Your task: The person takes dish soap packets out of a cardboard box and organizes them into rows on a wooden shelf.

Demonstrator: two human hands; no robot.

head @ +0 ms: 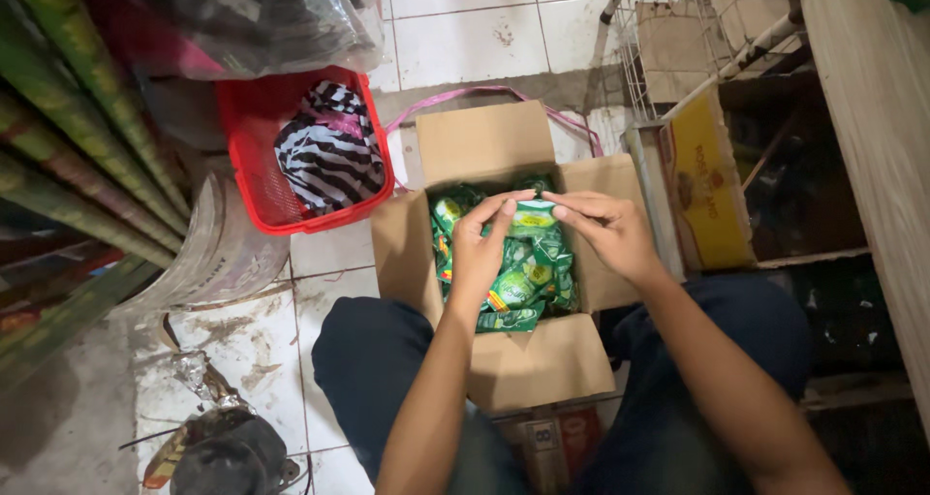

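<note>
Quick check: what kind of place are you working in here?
Probably a small shop's stockroom: a carton full of green sachets on a tiled floor, a red basket, and wire racks nearby.

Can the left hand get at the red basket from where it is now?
Probably yes. The left hand is over the open cardboard box of green packets, and the red basket sits right beside the box on that side, nothing between them.

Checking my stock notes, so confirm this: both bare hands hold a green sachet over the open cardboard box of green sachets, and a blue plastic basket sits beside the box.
Wrong on the colour: the head view shows a red plastic basket. Otherwise right: left hand and right hand hold a green sachet over the open cardboard box.
</note>
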